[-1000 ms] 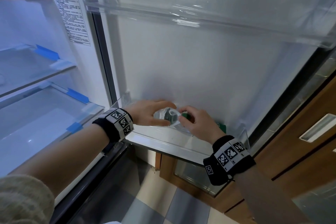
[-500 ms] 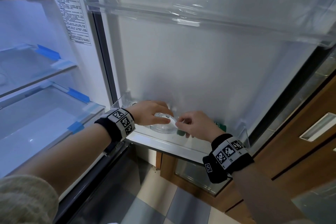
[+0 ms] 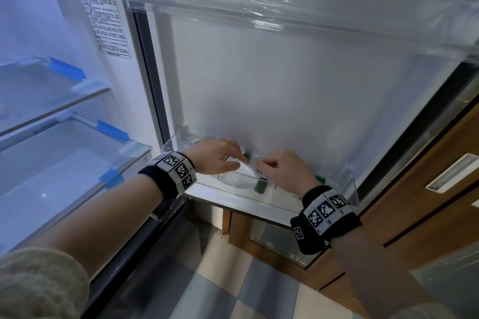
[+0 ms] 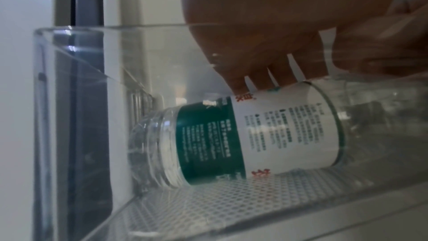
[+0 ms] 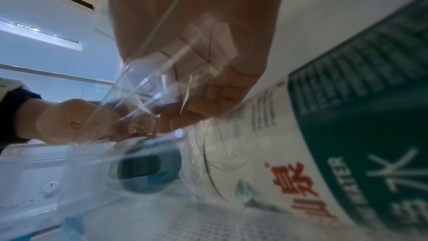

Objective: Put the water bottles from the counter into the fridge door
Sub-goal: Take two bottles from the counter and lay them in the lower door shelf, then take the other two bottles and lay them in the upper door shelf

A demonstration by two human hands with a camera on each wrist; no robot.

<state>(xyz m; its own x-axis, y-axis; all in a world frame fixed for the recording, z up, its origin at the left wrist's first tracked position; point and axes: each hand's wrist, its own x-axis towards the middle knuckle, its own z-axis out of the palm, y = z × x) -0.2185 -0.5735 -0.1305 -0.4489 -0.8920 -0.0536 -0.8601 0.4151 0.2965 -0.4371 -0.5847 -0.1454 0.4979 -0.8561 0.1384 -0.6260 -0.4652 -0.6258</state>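
Note:
A clear water bottle with a green cap lies on its side on the floor of the lower door bin. In the left wrist view its green and white label faces me and its base points at the bin's left wall. My left hand reaches into the bin, fingertips on top of the label and thumb across the front. My right hand hovers just right of it with fingers curled and nothing in them. A second bottle lies close under my right wrist.
An upper door bin of clear plastic overhangs the hands. The open fridge interior with glass shelves and a drawer is on the left. Wooden cabinets stand to the right. A checkered floor shows below.
The bottle has gone from being held in both hands above the bin to lying on the bin floor. My right hand has come off the cap end and drawn slightly right.

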